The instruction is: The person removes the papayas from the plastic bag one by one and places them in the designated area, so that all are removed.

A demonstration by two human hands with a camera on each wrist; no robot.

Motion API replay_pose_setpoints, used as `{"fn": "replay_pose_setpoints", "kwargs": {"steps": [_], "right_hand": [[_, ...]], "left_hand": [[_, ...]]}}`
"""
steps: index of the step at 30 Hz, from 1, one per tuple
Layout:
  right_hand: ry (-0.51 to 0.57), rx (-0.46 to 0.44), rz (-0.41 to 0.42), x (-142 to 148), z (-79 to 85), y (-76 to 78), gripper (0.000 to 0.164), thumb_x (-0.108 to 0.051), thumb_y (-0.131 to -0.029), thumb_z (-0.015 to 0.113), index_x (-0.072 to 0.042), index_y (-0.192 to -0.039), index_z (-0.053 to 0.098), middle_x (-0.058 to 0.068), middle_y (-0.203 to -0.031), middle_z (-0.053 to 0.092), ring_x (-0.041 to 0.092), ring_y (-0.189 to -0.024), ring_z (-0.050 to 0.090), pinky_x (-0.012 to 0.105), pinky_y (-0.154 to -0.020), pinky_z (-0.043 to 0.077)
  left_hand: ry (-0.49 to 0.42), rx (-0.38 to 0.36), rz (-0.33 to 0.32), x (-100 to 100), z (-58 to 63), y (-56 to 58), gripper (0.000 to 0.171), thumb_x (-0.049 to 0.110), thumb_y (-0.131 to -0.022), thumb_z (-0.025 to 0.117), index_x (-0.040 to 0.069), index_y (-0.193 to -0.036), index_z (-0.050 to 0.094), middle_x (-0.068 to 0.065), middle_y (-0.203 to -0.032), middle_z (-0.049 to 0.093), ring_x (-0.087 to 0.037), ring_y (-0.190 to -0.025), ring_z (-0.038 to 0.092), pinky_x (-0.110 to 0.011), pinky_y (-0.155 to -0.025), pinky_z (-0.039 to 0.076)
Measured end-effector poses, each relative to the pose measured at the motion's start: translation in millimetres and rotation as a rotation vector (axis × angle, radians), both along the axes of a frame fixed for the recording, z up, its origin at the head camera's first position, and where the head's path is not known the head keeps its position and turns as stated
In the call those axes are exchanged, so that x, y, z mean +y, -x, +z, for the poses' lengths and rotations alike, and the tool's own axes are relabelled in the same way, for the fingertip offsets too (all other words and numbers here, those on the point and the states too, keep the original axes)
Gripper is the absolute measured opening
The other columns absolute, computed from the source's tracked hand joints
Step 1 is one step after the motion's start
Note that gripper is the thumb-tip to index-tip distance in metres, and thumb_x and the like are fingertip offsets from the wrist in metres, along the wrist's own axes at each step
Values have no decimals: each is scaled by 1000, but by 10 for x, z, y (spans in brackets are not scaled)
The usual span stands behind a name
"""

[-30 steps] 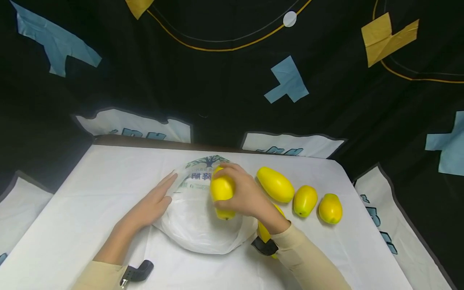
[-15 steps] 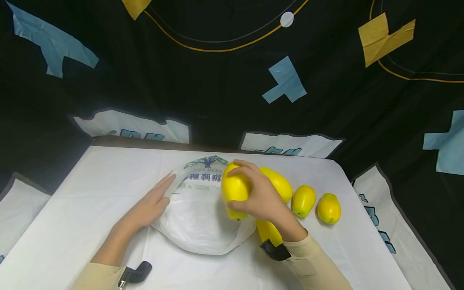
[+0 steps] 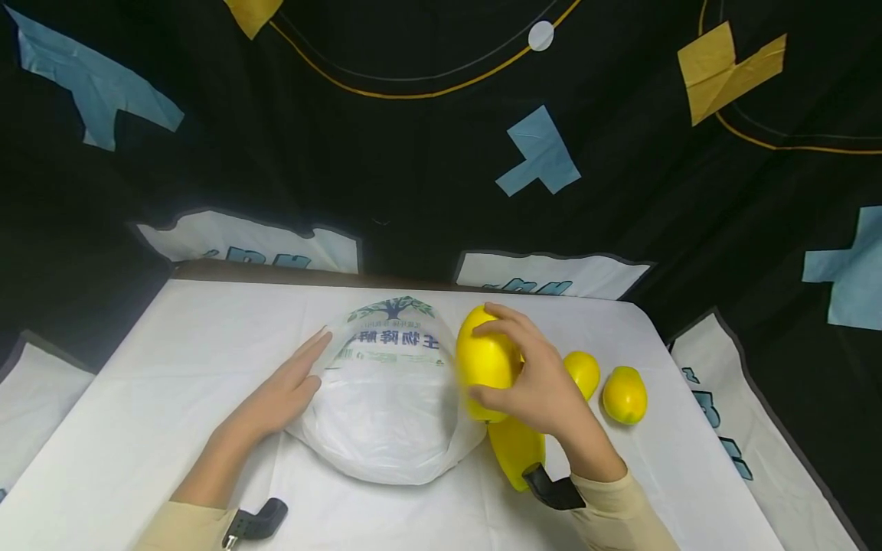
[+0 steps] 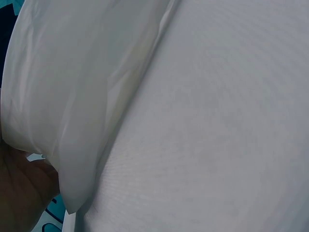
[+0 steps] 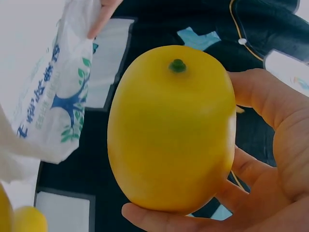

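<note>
A translucent white plastic bag (image 3: 386,428), printed with a tree and writing, stands with its mouth gaping in the head view. My left hand (image 3: 285,398) holds its left rim. In the left wrist view the bag (image 4: 72,82) covers part of that hand (image 4: 24,188), hiding the fingers. My right hand (image 3: 537,383) grips a large yellow oval fruit (image 3: 485,360) just off the bag's right side. The right wrist view shows the fruit's (image 5: 169,135) green stem nub, with thumb and fingers around it. A long yellow fruit (image 3: 517,451) lies below that hand.
Two smaller yellow fruits, one partly behind my right hand (image 3: 584,371) and another farther right (image 3: 625,395), lie on the white-covered table (image 3: 172,367). A dark cloth backdrop (image 3: 379,176) with taped patches rises behind the table's far edge.
My right hand has carried the fruit rightward from in front of the bag's mouth to beside it. It now blocks the large fruit behind. My left hand stays at the bag's rim.
</note>
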State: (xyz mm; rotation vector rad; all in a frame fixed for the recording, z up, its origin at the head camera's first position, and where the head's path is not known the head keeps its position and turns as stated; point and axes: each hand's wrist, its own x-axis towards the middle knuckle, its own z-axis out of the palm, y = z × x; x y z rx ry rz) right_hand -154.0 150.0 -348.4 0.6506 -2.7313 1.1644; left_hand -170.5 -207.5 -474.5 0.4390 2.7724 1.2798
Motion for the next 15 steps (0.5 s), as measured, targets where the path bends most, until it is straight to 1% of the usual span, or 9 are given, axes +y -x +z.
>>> {"fn": "replay_pose_setpoints", "kwargs": {"steps": [8, 12, 15], "right_hand": [[31, -2, -35, 213, 11, -81, 64, -12, -64, 87, -32, -119, 60, -17, -149, 35, 21, -127, 44, 53, -94, 50], [53, -1, -43, 344, -16, -112, 63, -10, -65, 87, -31, -118, 60, -16, -150, 35, 22, -127, 45, 55, -94, 49], [55, -7, -62, 441, -31, -136, 63, -10, -66, 87, -32, -119, 59, -16, -150, 35, 23, -126, 46, 55, -91, 50]], "left_hand": [[8, -4, 6, 7, 0, -7, 62, 3, -97, 37, 8, -156, 18, -15, -162, 10, -38, -146, 10, -57, -116, 13], [8, -2, 4, 8, 4, -7, 62, 3, -97, 37, 8, -156, 18, -16, -162, 11, -39, -146, 10, -58, -116, 13], [7, -4, 4, 8, 9, -8, 62, 3, -97, 37, 8, -156, 18, -15, -162, 10, -39, -146, 10, -58, -116, 12]]}}
